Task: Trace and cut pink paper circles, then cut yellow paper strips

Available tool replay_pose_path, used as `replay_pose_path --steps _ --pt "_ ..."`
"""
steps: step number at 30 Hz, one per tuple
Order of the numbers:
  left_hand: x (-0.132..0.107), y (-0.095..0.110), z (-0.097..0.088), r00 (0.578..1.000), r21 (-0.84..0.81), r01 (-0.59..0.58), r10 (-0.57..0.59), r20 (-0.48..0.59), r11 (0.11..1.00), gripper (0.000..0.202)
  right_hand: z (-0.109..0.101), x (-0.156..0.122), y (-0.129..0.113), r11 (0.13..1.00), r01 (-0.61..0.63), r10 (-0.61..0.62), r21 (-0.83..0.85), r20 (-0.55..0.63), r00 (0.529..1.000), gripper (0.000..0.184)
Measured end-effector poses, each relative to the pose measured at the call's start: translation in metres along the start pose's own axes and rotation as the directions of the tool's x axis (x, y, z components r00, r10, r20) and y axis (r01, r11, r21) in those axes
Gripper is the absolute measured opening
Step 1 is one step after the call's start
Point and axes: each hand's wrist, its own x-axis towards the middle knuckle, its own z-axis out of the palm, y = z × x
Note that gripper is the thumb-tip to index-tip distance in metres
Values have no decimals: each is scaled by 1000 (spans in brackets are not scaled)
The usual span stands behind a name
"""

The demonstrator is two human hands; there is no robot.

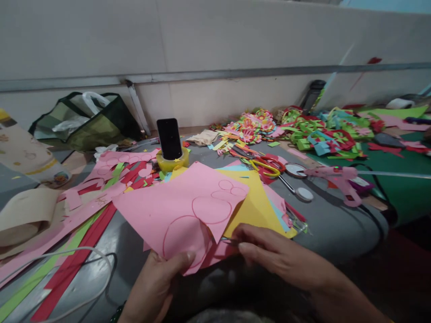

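My left hand (pixel 161 280) grips the lower edge of a pink paper sheet (pixel 148 206), its thumb lying on top. Red circles of different sizes are drawn on this sheet, and a cut runs in from its right side beside the large circle. At that cut is my right hand (pixel 266 253), fingers closed around small scissors (pixel 229 241); only a bit of dark metal blade shows, and the handles are hidden in the hand. Beneath the pink sheet lie yellow paper (pixel 259 206) and light blue sheets.
Behind the paper, a phone (pixel 169 139) stands in a tape roll (pixel 173 161). Red-and-yellow-handled scissors (pixel 267 166) and a pink glue gun (pixel 340 179) lie to the right. Paper strips (pixel 77 251) and a white cable (pixel 109 269) cross the left side. Colourful paper pieces (pixel 252 125) are heaped at the back.
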Motion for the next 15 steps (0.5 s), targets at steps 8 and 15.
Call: replay_pose_path --steps 8,15 --pt "7 -9 -9 997 202 -74 67 41 977 39 6 -31 -41 989 113 -133 -94 -252 959 26" --pt "5 -9 -14 995 131 -66 56 78 989 27 4 13 -39 972 89 -103 -219 -54 993 31"
